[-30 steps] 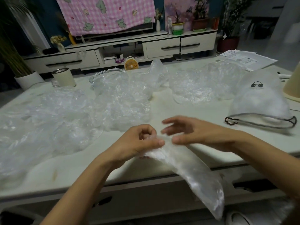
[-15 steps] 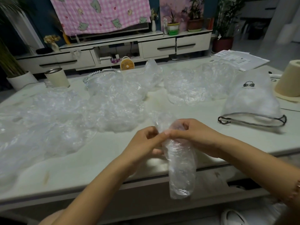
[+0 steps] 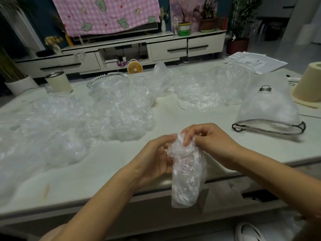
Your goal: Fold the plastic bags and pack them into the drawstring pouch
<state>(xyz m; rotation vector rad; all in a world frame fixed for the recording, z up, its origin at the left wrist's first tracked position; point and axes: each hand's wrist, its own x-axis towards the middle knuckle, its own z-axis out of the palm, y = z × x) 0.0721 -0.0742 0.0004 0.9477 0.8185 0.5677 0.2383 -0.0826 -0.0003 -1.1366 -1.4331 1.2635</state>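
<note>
A crumpled clear plastic bag [image 3: 186,173] hangs over the table's front edge, bunched at its top. My left hand [image 3: 154,159] grips that top from the left, and my right hand [image 3: 208,143] pinches it from the right with fingers curled in. The white drawstring pouch [image 3: 268,108], with a dark cord and a small bow logo, lies on the table to the right, its mouth facing me. Several loose clear bags [image 3: 73,122] are heaped across the left and middle of the table, and more bags [image 3: 205,91] lie behind my hands.
On the white table [image 3: 90,173] stand a cream cup [image 3: 58,82] at the back left, a glass dish [image 3: 104,82] and a cream roll [image 3: 309,84] at the far right. Papers [image 3: 255,62] lie at the back right. A white slipper [image 3: 248,232] is on the floor.
The bag hung stretched to the lower right from my left hand; both hands have since closed together on its top, and it now hangs straight and shorter, more bunched.
</note>
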